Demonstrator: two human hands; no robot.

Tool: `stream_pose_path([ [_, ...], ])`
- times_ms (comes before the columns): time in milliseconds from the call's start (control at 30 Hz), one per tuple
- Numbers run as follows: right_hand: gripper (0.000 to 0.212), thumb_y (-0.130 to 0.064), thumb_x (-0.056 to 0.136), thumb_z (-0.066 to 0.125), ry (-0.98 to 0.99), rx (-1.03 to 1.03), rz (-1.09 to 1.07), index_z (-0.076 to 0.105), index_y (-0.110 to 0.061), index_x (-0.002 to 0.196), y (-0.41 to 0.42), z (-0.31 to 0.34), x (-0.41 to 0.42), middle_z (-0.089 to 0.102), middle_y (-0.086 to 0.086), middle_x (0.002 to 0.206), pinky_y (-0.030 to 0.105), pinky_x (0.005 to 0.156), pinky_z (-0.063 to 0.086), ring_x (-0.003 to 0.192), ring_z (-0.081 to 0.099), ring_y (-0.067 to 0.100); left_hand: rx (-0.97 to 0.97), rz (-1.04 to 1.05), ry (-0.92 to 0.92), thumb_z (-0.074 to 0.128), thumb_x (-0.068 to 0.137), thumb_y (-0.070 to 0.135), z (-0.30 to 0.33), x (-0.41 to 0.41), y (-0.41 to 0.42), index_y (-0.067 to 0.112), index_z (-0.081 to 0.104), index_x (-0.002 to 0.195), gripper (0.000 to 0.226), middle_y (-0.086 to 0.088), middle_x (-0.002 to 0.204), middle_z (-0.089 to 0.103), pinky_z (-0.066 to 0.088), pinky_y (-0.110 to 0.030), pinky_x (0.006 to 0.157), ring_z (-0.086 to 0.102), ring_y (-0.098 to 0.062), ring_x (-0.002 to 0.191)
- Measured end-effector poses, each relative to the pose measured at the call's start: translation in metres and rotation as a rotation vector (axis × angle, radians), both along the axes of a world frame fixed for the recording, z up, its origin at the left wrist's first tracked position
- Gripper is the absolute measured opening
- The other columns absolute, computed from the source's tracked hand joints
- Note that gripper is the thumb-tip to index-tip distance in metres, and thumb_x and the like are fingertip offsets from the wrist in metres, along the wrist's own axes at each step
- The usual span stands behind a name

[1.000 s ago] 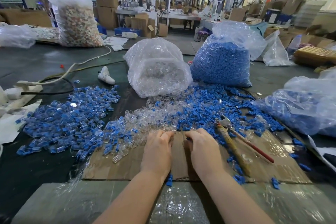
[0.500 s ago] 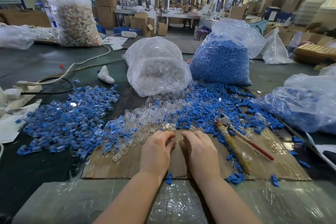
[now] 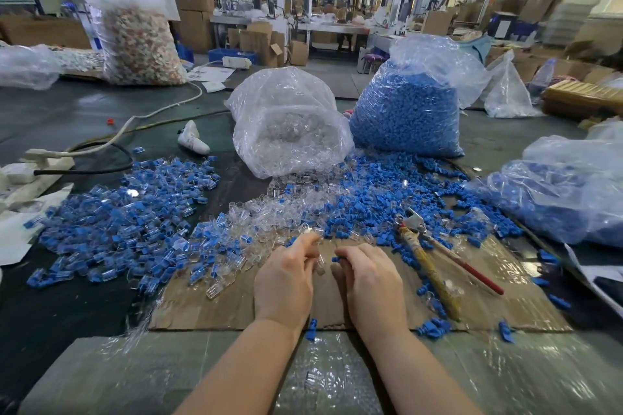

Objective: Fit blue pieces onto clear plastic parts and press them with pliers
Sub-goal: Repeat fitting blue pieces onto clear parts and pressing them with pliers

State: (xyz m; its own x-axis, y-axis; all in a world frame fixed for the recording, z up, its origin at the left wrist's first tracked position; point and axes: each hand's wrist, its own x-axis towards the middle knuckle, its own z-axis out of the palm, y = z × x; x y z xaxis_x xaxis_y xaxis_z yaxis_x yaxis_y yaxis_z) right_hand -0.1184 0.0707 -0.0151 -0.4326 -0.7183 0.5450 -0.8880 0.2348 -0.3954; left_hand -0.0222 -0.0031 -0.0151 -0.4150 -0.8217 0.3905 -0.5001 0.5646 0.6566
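Hands mid-fit | left hand pinches small clear plastic part | right hand pinches tiny blue plastic piece, lined up to slot in | yellow-and-red-handled pliers parked at 3 o'clock, handy

Blue pieces and clear plastic parts lie before me on brown cardboard; my pliers have yellow and red handles; the worktop is dark green.

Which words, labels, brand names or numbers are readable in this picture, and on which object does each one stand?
None can be read.
White sheets of paper on the far side of the dark table: any print is too small and blurred.
Brown cardboard boxes behind: no legible marks.
Yellow-and-red-handled metal pliers, clear plastic bag of blue pieces: no text visible.
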Motion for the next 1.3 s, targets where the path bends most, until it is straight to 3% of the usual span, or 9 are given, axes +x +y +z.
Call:
stream_pose_path([
  [233,0.014,-0.017,0.086,0.067,-0.021,0.015,-0.001,0.070,-0.009,0.098,-0.0001,0.0000,0.0007,0.068,0.004,0.093,0.036,0.079,0.051,0.087,0.061,0.022,0.025,-0.078,0.092,0.063,0.087,0.019,0.0030,-0.0007,0.0003,0.020,0.067,0.109,0.023,0.007,0.095,0.070,0.048,-0.015,0.080,0.062,-0.006,0.085],
  [300,0.017,-0.018,0.086,0.066,-0.027,0.007,-0.005,0.070,-0.008,0.099,0.0004,-0.0001,0.0006,0.068,0.005,0.093,0.037,0.080,0.051,0.087,0.062,0.023,0.042,-0.097,0.115,0.066,0.085,0.016,0.0034,-0.0003,0.0005,0.019,0.069,0.108,0.023,0.009,0.094,0.070,0.046,-0.006,0.078,0.062,-0.002,0.084],
  [467,0.015,-0.021,0.088,0.061,-0.111,-0.050,-0.029,0.069,-0.010,0.094,0.0016,0.0008,0.0007,0.069,0.003,0.088,0.036,0.077,0.050,0.083,0.062,0.022,0.164,-0.131,0.183,0.067,0.082,0.004,0.0032,0.0009,-0.0033,0.018,0.065,0.115,0.036,0.015,0.090,0.062,0.046,-0.003,0.079,0.059,0.006,0.083],
  [600,0.008,-0.020,0.088,0.062,-0.136,-0.037,-0.042,0.066,-0.014,0.084,0.0005,0.0005,0.0007,0.066,-0.002,0.080,0.035,0.071,0.049,0.077,0.058,0.018,0.193,-0.169,0.146,0.064,0.084,0.002,0.0054,0.0006,-0.0041,0.015,0.061,0.121,0.040,0.008,0.099,0.062,0.048,-0.018,0.090,0.059,-0.004,0.092],
  [667,0.009,-0.020,0.088,0.063,-0.117,-0.031,-0.052,0.064,-0.016,0.081,0.0000,0.0003,0.0014,0.063,-0.004,0.078,0.033,0.069,0.046,0.073,0.056,0.017,0.184,-0.192,0.120,0.063,0.084,0.002,0.0060,0.0004,-0.0044,0.014,0.060,0.123,0.040,0.011,0.098,0.060,0.047,-0.019,0.091,0.058,-0.005,0.093],
  [767,0.012,-0.024,0.090,0.060,-0.102,0.000,-0.063,0.060,-0.019,0.080,-0.0005,-0.0004,0.0015,0.060,-0.006,0.077,0.031,0.071,0.040,0.073,0.052,0.015,0.154,-0.190,0.076,0.062,0.086,0.007,0.0056,0.0004,-0.0055,0.015,0.063,0.118,0.033,0.020,0.088,0.050,0.040,-0.002,0.082,0.053,0.002,0.086],
  [867,0.013,-0.026,0.092,0.056,-0.102,0.030,-0.062,0.059,-0.021,0.081,-0.0005,-0.0008,0.0008,0.055,-0.010,0.077,0.027,0.072,0.033,0.074,0.050,0.012,0.152,-0.130,0.087,0.063,0.086,0.010,0.0059,0.0016,-0.0065,0.021,0.069,0.099,0.018,0.024,0.084,0.048,0.032,0.006,0.073,0.048,0.009,0.079],
  [933,0.012,-0.022,0.092,0.057,-0.099,0.028,-0.058,0.059,-0.020,0.081,-0.0001,-0.0002,0.0006,0.055,-0.011,0.077,0.027,0.073,0.031,0.074,0.052,0.012,0.185,-0.113,0.116,0.063,0.086,0.011,0.0055,0.0025,-0.0077,0.027,0.066,0.090,0.017,0.022,0.083,0.053,0.033,0.005,0.070,0.050,0.008,0.079],
  [1300,0.018,-0.027,0.089,0.059,-0.086,0.056,-0.014,0.052,-0.024,0.073,0.0012,0.0040,0.0026,0.056,-0.011,0.069,0.023,0.073,0.020,0.067,0.050,0.009,0.384,-0.160,0.277,0.063,0.085,0.005,0.0039,0.0025,-0.0079,0.023,0.065,0.086,0.019,0.009,0.075,0.068,0.050,-0.010,0.066,0.064,0.001,0.069],
])
